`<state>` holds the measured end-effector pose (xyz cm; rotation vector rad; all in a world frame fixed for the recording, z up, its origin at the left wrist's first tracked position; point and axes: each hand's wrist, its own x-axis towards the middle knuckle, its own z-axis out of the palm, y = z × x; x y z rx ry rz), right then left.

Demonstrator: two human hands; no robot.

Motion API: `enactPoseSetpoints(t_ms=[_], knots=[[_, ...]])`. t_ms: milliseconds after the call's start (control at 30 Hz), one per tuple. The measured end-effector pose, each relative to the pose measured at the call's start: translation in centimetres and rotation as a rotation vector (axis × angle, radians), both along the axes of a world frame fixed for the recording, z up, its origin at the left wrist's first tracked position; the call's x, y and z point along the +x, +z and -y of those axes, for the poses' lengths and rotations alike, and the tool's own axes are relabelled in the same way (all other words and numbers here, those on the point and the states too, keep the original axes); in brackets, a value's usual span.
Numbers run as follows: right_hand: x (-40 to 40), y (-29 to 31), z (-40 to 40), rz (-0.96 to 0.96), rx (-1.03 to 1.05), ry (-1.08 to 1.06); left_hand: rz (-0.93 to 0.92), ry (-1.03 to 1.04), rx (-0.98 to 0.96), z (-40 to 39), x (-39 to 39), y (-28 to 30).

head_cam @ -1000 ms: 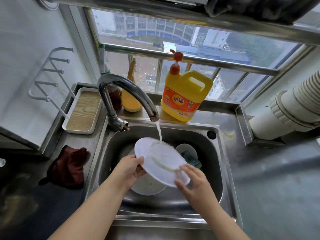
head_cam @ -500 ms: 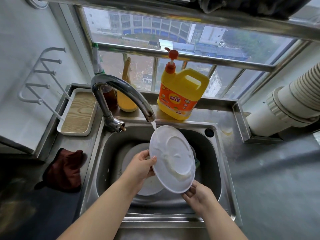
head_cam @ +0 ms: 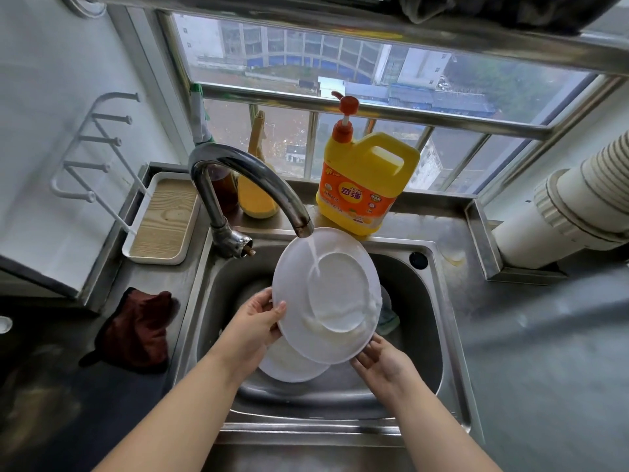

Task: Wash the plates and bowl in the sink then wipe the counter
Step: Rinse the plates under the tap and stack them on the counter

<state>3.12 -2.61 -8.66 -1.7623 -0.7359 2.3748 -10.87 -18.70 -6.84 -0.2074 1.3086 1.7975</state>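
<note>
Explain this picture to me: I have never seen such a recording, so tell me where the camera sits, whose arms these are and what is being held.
There is no machine here. The camera sits on a person's head and looks down, so the two bare arms are the wearer's own.

The left hand grips a white plate by its left rim; the right hand supports its lower edge. The plate is tilted under the faucet, and water runs down its face.

Below it, in the steel sink, lies another plate. On the ledge behind stands a yellow soap jug. Left of the sink, a dark red cloth lies on the counter and a tray with a white rack sits further back.
</note>
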Motion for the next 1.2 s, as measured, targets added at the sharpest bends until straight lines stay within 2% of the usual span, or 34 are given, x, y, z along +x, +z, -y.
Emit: enactPoseSetpoints(t_ms=[233,400,567,700,833,1000,1100,1200], knots=[[-0.9,1.2,-0.7,-0.129,0.036,-0.034,0.104,0.06,0.036,1.3,-1.0,-1.8],[-0.9,1.6,-1.2,-0.179,0.115,0.046,0.202,0.094,0.001,1.5,-1.5,-3.2],[0.0,2.0,-1.8,-0.23,0.172,0.15,0.222,0.075,-0.031,0.9,-2.0,-3.4],[0.5,2.4,-1.5,-0.259,0.208,0.182,0.243,0.042,-0.19,0.2,-1.7,-3.6],[0.6,2.8,0.0,-0.272,0.24,0.174,0.355,0.07,-0.301,0.0,0.2,-4.6],[0.3,2.9,1.9,-0.331,0.215,0.073,0.491,0.097,-0.211,-0.1,3.0,-4.1],[0.0,3.0,2.6,-0.338,0.213,0.026,0.509,0.1,-0.163,-0.4,3.6,-3.6],[-0.1,3.2,3.0,-0.339,0.202,0.023,0.533,0.189,-0.134,-0.9,3.4,-3.0]])
